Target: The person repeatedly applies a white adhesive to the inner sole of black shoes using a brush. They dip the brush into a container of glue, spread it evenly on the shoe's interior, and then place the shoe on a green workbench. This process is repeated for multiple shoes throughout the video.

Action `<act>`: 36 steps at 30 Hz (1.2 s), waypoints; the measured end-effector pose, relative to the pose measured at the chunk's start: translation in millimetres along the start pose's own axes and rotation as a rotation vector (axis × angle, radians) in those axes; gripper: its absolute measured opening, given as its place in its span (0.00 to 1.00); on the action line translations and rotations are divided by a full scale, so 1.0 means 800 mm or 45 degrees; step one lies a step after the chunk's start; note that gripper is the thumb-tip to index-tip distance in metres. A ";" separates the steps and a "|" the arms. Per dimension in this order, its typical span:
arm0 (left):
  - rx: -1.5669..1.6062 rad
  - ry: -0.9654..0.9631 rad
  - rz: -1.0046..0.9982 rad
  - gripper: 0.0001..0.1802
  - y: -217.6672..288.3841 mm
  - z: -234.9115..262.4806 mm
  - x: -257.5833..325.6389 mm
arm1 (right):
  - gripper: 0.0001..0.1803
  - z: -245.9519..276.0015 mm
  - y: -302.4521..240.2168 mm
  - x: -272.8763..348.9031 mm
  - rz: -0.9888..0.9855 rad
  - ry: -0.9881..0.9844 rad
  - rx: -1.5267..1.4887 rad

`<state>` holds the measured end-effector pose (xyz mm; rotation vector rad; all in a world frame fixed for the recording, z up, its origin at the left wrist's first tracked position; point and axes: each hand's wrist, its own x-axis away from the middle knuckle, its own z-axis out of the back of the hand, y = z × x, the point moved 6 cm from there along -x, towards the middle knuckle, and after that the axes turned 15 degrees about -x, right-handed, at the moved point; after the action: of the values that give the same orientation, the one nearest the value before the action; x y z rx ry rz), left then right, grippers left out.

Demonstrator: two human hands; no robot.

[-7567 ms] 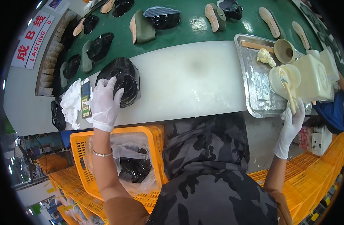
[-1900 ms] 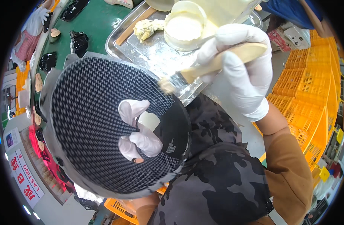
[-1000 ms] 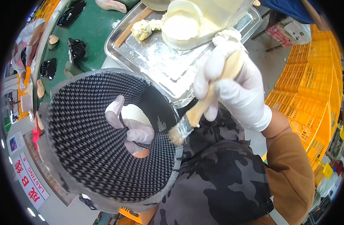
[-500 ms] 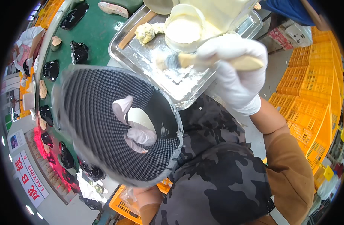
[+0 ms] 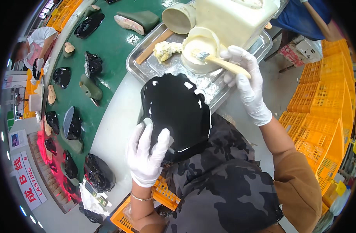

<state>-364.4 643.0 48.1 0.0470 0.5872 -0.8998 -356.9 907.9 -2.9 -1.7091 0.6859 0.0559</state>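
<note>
My left hand (image 5: 145, 159), white-gloved, grips the near left part of a glossy black shoe upper (image 5: 178, 112). Its shiny outer side and ragged, white-marked edge face up. My right hand (image 5: 247, 85), also gloved, has its fingers apart around the handle end of a wooden brush (image 5: 228, 66). The brush leans over the rim of a cream cup (image 5: 201, 64), its bristles in the pale paste. Beneath the cup lies a metal tray (image 5: 220, 91) smeared with white. A paste-caked lump (image 5: 164, 52) sits left of the cup, beside a wooden stick (image 5: 154, 46).
A cream jug (image 5: 232, 23) and a tipped beaker (image 5: 179, 18) occupy the tray's far part. Several black uppers and green shoe lasts (image 5: 90, 87) lie on the green conveyor (image 5: 116, 50) at left. Orange crates (image 5: 313, 93) are stacked at right. Two other people work farther off.
The upper has turned from its patterned lining to its glossy black outside. The brush has gone from my right hand's grip over the tray into the cup, and that hand's fingers have opened.
</note>
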 end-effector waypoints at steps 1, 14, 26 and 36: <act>-0.029 -0.022 -0.032 0.24 0.001 0.003 0.001 | 0.22 0.002 -0.001 0.000 -0.083 0.034 -0.188; -0.130 -0.431 0.014 0.34 -0.016 0.012 0.033 | 0.15 0.083 0.002 -0.017 0.146 -0.090 1.031; -0.170 -0.623 0.044 0.38 -0.011 0.008 0.041 | 0.09 -0.064 -0.027 0.037 0.094 -0.437 0.201; -0.184 -0.651 0.033 0.36 -0.009 0.003 0.046 | 0.07 -0.153 0.033 0.041 0.451 -0.930 0.977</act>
<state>-351.0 611.5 33.0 -0.2984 0.1718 -0.8011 -381.3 781.1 -6.5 -0.7255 0.3645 0.5630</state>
